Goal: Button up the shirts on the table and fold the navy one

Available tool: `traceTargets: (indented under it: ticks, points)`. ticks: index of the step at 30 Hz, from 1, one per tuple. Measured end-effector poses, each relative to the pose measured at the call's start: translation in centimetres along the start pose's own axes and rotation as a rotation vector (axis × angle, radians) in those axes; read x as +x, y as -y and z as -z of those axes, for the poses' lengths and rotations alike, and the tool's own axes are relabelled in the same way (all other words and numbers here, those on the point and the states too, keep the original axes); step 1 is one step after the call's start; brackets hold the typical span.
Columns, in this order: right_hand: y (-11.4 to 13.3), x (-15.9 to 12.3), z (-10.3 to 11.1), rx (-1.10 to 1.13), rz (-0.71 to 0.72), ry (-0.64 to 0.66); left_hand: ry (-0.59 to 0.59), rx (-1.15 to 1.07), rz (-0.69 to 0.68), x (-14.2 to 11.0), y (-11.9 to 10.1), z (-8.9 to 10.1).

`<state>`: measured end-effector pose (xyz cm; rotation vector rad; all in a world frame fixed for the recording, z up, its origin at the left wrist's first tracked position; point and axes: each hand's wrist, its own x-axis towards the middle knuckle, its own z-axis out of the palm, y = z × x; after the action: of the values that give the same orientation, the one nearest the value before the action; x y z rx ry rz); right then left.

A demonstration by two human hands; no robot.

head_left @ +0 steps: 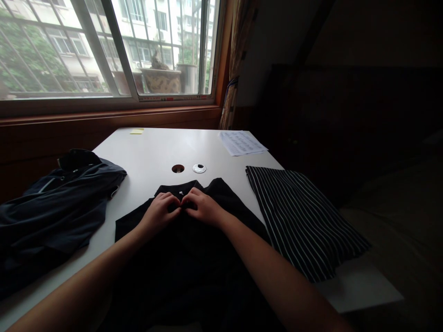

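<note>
A black shirt (194, 249) lies spread on the white table in front of me, its collar (187, 186) toward the window and a small white tag inside the neck. My left hand (162, 210) pinches the fabric just below the collar. Close against it, my right hand (202, 207) pinches the same spot, the fingertips of both nearly touching. What exactly lies between the fingertips, perhaps a button, is too small and dark to make out.
On the white table (148, 152), a dark navy garment (62, 203) lies left and a folded black-and-white striped cloth (304, 216) right. Printed papers (242, 143), a yellow note (137, 131) and two cable holes, one with a silver cover (199, 168), are farther back. A window (104, 50) stands behind.
</note>
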<state>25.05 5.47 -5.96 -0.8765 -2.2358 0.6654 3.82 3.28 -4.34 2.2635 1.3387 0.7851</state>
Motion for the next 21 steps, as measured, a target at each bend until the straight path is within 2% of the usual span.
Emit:
traceTargets:
  ticks: [9, 16, 21]
  points:
    - [0.0, -0.1, 0.6, -0.077, -0.031, -0.027, 0.030, 0.020, -0.090, -0.1, 0.5, -0.1]
    - [-0.8, -0.3, 1.2, -0.011, -0.005, -0.018, 0.056, 0.024, -0.113, -0.3, 0.8, 0.1]
    - [-1.0, -0.3, 1.4, 0.046, -0.021, -0.070, 0.012, 0.042, -0.102, -0.6, 0.8, 0.0]
